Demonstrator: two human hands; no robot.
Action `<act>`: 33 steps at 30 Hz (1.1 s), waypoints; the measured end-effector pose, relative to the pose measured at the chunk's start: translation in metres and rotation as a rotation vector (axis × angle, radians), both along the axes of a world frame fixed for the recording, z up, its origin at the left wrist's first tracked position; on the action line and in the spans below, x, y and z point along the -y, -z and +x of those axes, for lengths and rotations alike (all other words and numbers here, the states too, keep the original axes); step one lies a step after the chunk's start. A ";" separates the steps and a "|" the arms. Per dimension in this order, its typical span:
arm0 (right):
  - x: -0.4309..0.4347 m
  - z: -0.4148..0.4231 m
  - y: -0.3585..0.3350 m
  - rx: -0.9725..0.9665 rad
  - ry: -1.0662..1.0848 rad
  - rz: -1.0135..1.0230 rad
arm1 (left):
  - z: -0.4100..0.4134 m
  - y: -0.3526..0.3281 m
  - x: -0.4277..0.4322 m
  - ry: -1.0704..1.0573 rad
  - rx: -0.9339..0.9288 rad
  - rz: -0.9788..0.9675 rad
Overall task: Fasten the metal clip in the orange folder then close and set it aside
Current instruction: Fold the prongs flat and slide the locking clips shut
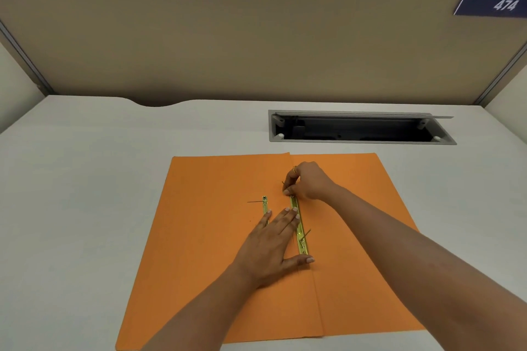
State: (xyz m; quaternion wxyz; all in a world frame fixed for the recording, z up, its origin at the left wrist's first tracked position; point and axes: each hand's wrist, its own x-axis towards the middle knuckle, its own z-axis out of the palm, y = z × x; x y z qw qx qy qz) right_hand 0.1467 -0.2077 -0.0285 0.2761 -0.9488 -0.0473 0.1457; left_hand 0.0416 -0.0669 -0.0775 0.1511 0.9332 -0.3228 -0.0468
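The orange folder (pixel 199 236) lies open and flat on the white desk. A gold metal clip bar (pixel 301 232) runs along the fold, with a thin prong sticking up near its lower end. A second gold strip (pixel 265 204) lies to its left, partly under my fingers. My left hand (pixel 271 245) presses flat on the folder, fingertips touching the bar, thumb at the bar's near end. My right hand (pixel 306 181) pinches the prong at the bar's far end between thumb and fingers.
A grey cable tray (pixel 362 141) with its lid raised is sunk into the desk (pixel 71 194) just beyond the folder. A beige partition (pixel 228 37) closes off the back, with a "474" plate (pixel 496 4) at the top right. Plants show above it.
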 end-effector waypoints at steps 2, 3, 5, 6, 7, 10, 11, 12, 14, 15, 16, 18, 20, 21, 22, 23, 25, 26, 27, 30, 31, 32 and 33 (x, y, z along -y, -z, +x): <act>-0.005 0.001 0.001 -0.009 -0.021 -0.012 | 0.000 -0.001 0.000 -0.003 -0.001 0.000; -0.005 0.001 0.001 -0.012 -0.024 -0.017 | 0.000 -0.001 0.000 -0.002 -0.001 0.008; -0.004 0.002 0.000 -0.014 -0.015 -0.017 | 0.000 0.001 -0.001 -0.003 0.024 -0.010; -0.003 0.001 0.000 -0.011 -0.006 -0.007 | 0.000 0.003 -0.001 -0.005 0.044 -0.023; -0.002 0.001 0.000 -0.007 0.002 0.006 | 0.000 0.003 -0.001 -0.006 0.062 -0.035; 0.000 -0.003 0.002 0.018 0.028 0.037 | -0.001 0.002 0.000 -0.002 0.053 -0.051; 0.000 -0.004 0.003 0.029 0.040 0.047 | -0.001 0.001 0.000 0.000 0.041 -0.046; 0.001 -0.005 0.005 0.041 0.054 0.060 | -0.001 0.001 0.000 0.001 0.038 -0.034; 0.003 -0.007 0.009 0.063 0.091 0.094 | 0.000 0.000 0.000 -0.003 0.065 -0.026; 0.004 -0.008 0.010 0.074 0.110 0.115 | 0.000 0.000 0.000 -0.005 0.062 -0.012; 0.005 -0.009 0.012 0.085 0.126 0.139 | -0.001 0.000 -0.001 -0.012 0.036 0.015; 0.008 -0.012 0.013 0.087 0.167 0.197 | -0.002 0.000 -0.001 -0.028 0.028 0.056; 0.014 -0.015 0.014 0.050 0.230 0.288 | -0.002 0.000 -0.001 -0.031 0.013 0.054; 0.017 -0.016 0.015 0.023 0.259 0.333 | -0.002 -0.001 -0.001 -0.037 -0.006 0.072; 0.019 -0.017 0.015 -0.004 0.277 0.367 | -0.002 -0.002 -0.001 -0.053 0.004 0.087; 0.021 -0.019 0.015 -0.032 0.287 0.392 | -0.002 -0.003 -0.001 -0.054 0.019 0.092; 0.025 -0.020 0.015 -0.087 0.288 0.416 | -0.001 -0.003 -0.001 -0.021 -0.016 0.025; 0.026 -0.020 0.015 -0.112 0.283 0.411 | -0.001 -0.002 -0.001 -0.019 0.002 0.008; 0.026 -0.019 0.016 -0.138 0.281 0.394 | -0.001 0.000 0.000 -0.029 0.048 -0.007; 0.028 -0.019 0.017 -0.179 0.267 0.371 | -0.001 0.001 -0.001 -0.031 0.066 -0.007; 0.029 -0.018 0.017 -0.184 0.260 0.372 | -0.001 0.001 -0.001 -0.027 0.050 0.001; 0.029 -0.019 0.017 -0.187 0.249 0.371 | -0.001 0.000 -0.001 -0.026 0.046 -0.002; 0.030 -0.019 0.017 -0.187 0.240 0.373 | -0.001 0.001 0.000 -0.028 0.047 -0.008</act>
